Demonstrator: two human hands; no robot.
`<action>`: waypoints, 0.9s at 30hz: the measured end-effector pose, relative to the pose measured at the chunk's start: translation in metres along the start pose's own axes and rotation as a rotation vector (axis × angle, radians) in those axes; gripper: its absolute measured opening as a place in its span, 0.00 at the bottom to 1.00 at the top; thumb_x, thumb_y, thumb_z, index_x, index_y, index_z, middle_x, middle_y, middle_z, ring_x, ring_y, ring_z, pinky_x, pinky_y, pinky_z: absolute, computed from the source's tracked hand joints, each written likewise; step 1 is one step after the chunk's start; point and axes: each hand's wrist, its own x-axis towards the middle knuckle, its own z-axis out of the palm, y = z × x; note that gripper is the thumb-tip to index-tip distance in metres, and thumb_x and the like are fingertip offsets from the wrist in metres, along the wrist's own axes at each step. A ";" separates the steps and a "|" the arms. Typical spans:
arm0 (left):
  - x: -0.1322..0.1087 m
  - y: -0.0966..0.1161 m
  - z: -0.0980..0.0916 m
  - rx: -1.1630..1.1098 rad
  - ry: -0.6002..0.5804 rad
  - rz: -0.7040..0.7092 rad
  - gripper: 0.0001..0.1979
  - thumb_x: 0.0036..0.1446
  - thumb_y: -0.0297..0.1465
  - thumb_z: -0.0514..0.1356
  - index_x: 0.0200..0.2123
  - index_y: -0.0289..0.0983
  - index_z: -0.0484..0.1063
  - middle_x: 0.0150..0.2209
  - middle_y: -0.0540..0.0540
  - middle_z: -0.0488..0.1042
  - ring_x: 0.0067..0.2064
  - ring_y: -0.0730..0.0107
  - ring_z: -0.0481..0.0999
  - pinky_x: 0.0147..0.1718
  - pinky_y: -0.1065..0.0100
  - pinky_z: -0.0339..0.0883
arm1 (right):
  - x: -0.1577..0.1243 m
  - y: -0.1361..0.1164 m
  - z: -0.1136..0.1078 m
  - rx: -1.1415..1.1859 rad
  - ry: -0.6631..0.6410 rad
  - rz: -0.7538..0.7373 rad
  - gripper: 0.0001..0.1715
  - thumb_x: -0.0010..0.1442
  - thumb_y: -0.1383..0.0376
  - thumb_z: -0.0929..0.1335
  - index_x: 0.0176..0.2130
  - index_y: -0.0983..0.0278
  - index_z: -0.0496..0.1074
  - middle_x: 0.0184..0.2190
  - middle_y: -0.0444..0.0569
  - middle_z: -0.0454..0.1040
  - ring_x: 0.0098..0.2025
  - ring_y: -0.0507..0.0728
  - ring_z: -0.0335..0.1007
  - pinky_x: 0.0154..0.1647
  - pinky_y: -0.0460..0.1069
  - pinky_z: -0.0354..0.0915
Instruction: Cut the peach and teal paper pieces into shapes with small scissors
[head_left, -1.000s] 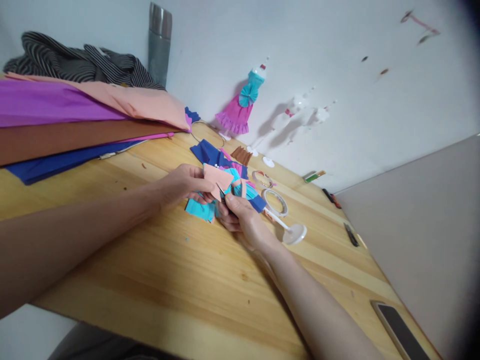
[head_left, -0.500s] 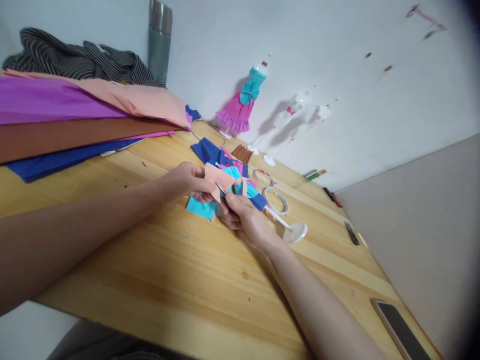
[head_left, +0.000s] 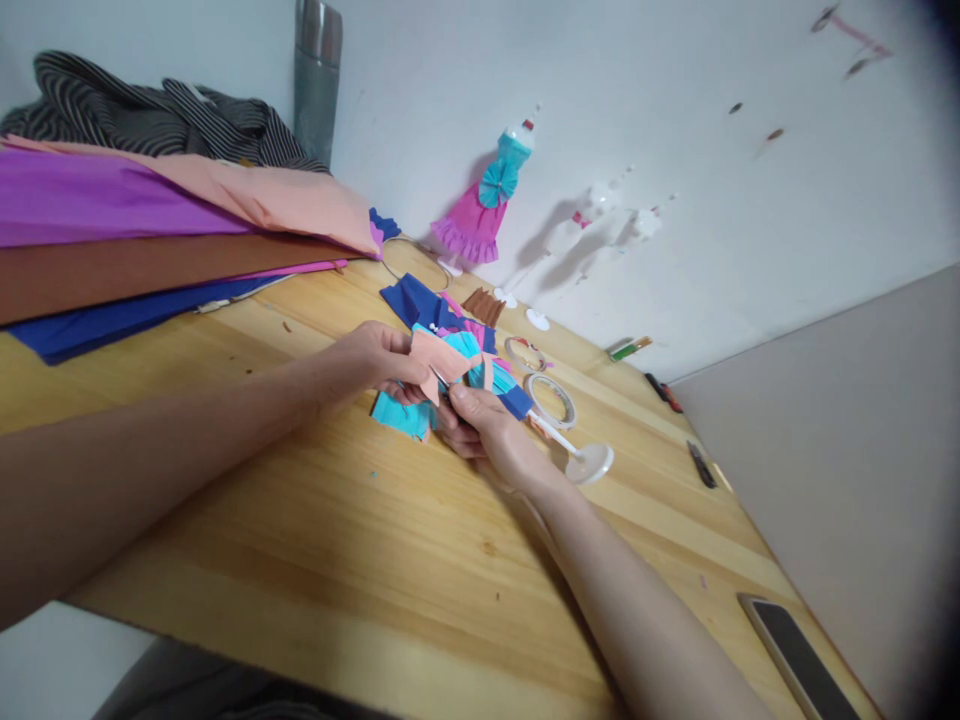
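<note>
My left hand [head_left: 386, 362] is closed, pinching a small piece of peach crepe paper [head_left: 435, 352] between thumb and fingers. My right hand [head_left: 484, 425] is wrapped round a pair of scissors [head_left: 442, 380]; only a bit of metal blade shows at the lower edge of the peach paper, and the handles are hidden. Beneath my left hand a turquoise paper piece [head_left: 401, 414] lies on the table. Just beyond both hands is a doll form lying on its side, dressed in turquoise and blue paper, its white stand [head_left: 589, 464] pointing right.
Folded crepe paper [head_left: 285, 205] is stacked at left beside striped cloth [head_left: 165, 115] and a flask [head_left: 316, 90]. Against the wall stands a dressed doll form [head_left: 495, 185] near bare white ones [head_left: 574, 235]. Tape rolls [head_left: 551, 402], a box cutter [head_left: 701, 464] and a phone [head_left: 799, 655] lie rightward.
Hardly anything differs. The peach paper and the scissors blade have shifted very slightly in my hands, and the whole view has drifted a little.
</note>
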 end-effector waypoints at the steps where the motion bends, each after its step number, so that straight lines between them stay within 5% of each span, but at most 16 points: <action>1: 0.000 0.000 0.000 0.000 -0.002 0.000 0.12 0.41 0.26 0.65 0.34 0.30 0.79 0.26 0.45 0.79 0.29 0.72 0.76 0.32 0.70 0.70 | 0.000 0.000 0.000 0.003 -0.004 0.000 0.29 0.55 0.43 0.68 0.22 0.63 0.59 0.15 0.35 0.48 0.17 0.46 0.36 0.17 0.46 0.32; 15: -0.006 0.012 -0.002 0.045 -0.033 0.056 0.02 0.40 0.25 0.62 0.20 0.31 0.74 0.19 0.49 0.73 0.22 0.77 0.70 0.27 0.74 0.66 | -0.001 0.000 -0.004 -0.001 -0.044 -0.034 0.27 0.57 0.46 0.67 0.22 0.63 0.60 0.16 0.36 0.48 0.17 0.46 0.37 0.18 0.47 0.32; 27: -0.006 0.011 -0.001 0.022 -0.031 0.014 0.05 0.41 0.25 0.63 0.25 0.31 0.77 0.21 0.48 0.75 0.25 0.74 0.73 0.31 0.71 0.67 | -0.001 0.003 -0.002 -0.002 -0.026 -0.025 0.27 0.57 0.46 0.68 0.22 0.63 0.60 0.16 0.36 0.49 0.17 0.46 0.36 0.18 0.48 0.31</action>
